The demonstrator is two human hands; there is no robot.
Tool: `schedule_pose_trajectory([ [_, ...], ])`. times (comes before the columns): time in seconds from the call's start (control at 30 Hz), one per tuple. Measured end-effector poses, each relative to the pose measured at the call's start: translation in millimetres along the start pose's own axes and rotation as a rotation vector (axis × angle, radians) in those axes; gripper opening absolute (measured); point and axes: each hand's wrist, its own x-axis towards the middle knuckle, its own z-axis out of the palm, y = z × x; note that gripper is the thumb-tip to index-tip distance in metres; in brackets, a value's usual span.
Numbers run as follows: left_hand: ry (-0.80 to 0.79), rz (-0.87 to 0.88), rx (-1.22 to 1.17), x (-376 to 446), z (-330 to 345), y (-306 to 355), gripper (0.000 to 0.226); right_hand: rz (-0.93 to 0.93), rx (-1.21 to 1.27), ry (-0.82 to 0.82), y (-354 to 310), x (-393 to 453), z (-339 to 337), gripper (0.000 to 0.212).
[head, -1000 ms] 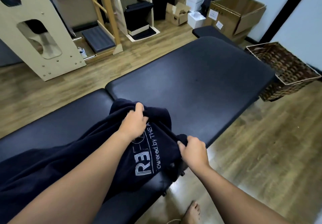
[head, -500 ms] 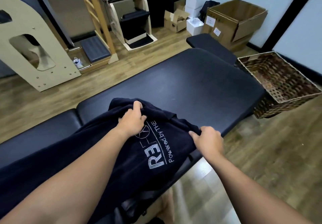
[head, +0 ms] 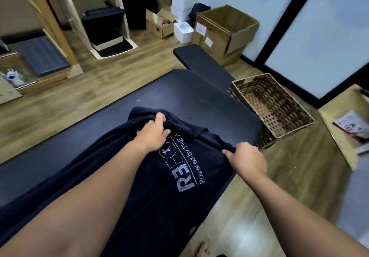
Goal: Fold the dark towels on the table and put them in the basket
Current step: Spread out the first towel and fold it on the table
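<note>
A: Where is the dark navy terry towel (head: pixel 159 176)?

B: Lower centre of the frame, spread along the black padded table (head: pixel 179 96) and hanging over its near edge. The left hand (head: pixel 154 134) has its fingers curled round a bunched fold at the towel's far end; the right hand (head: pixel 246 156) pinches the corner at the table's right edge.

A: Any writing on it?

B: Pale stitching reads "RE" with a mirrored E, and beside it "Powered by THE", the rest hidden under a fold. A small round emblem sits just below the left hand.

A: What lies around it?

B: The brown woven wicker basket (head: pixel 271 108) stands right of centre, touching the table's far right corner, with nothing showing inside. A narrow black padded bench (head: pixel 199 62) sits above it. At upper right, an open brown cardboard box (head: pixel 225 30) with white labels too small to read. White boxes (head: pixel 183 13) stack beside it at upper centre. The wooden floor (head: pixel 79 100) surrounds everything, and a bare foot (head: pixel 201 249) shows at the bottom edge.
</note>
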Motion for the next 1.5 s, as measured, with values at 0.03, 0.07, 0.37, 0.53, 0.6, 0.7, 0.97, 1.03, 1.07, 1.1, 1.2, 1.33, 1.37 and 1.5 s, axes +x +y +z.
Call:
schedule_pose_trajectory([
  [0.03,-0.008,0.012,-0.003,15.0,2.2,7.4,0.028,0.012,-0.009,0.009,1.9,15.8,-5.2,0.044],
  [0.07,-0.012,0.023,-0.002,18.1,1.1,10.5,0.028,0.015,-0.02,0.019,1.9,21.7,-8.8,0.044],
  [0.37,-0.109,0.018,-0.051,109.0,25.9,67.8,0.09,-0.002,0.099,0.108,11.6,149.4,-28.0,0.04],
  [0.53,-0.186,-0.167,0.306,120.9,47.4,53.2,0.078,-0.121,0.426,-0.082,24.2,152.5,28.2,0.051],
  [0.6,-0.255,-0.263,0.418,114.4,55.4,49.1,0.076,-0.046,0.402,-0.064,41.5,148.6,47.6,0.049],
  [0.7,-0.436,-0.408,0.404,96.9,75.1,39.8,0.115,0.094,0.224,-0.027,65.9,143.1,67.0,0.046],
  [0.97,-0.38,-0.362,0.444,84.6,97.9,15.4,0.13,-0.057,0.11,0.012,56.9,142.4,67.7,0.018],
  [1.03,-0.384,-0.364,0.447,94.5,90.2,13.3,0.133,-0.168,0.199,-0.005,62.5,142.4,62.0,0.021],
  [1.07,-0.383,-0.37,0.447,100.0,85.5,13.9,0.133,-0.159,0.236,-0.014,69.0,144.9,56.4,0.02],
  [1.1,-0.378,-0.38,0.44,105.6,81.1,14.3,0.132,-0.105,0.234,-0.014,77.1,148.9,49.0,0.019],
  [1.2,-0.35,-0.391,0.401,119.7,71.9,16.0,0.117,0.115,0.114,0.041,101.9,166.3,25.4,0.023],
  [1.33,-0.356,-0.331,0.356,124.4,69.4,18.9,0.101,0.175,-0.101,-0.004,95.2,182.6,16.6,0.051],
  [1.37,-0.322,-0.31,0.365,122.6,68.3,18.8,0.095,0.129,-0.19,-0.017,86.1,183.6,19.3,0.055],
  [1.5,-0.008,-0.3,0.462,106.4,58.6,15.5,0.059,-0.209,-0.28,0.045,32.6,180.7,41.8,0.05],
])
